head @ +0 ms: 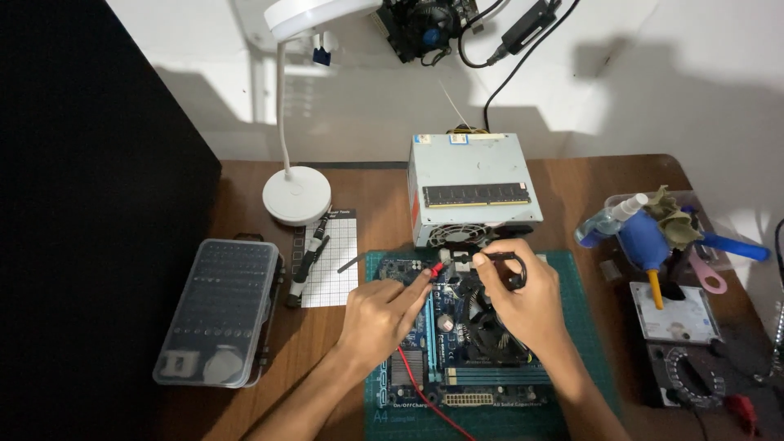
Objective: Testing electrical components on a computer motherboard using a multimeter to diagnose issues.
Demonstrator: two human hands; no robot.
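- The red lead (425,392) ran up past the left hand (380,314), which pinched its probe (437,269) against the motherboard (457,343).
- The right hand (518,302) gripped the black probe (498,257) beside it.
- Steady tips and separated probes would serve best.
- The power supply (474,192) sat behind on the worktop (588,188).

Cluttered brown wooden table (384,184)

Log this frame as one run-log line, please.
left hand: holds red probe on motherboard | right hand: holds black probe | bench: power supply, multimeter
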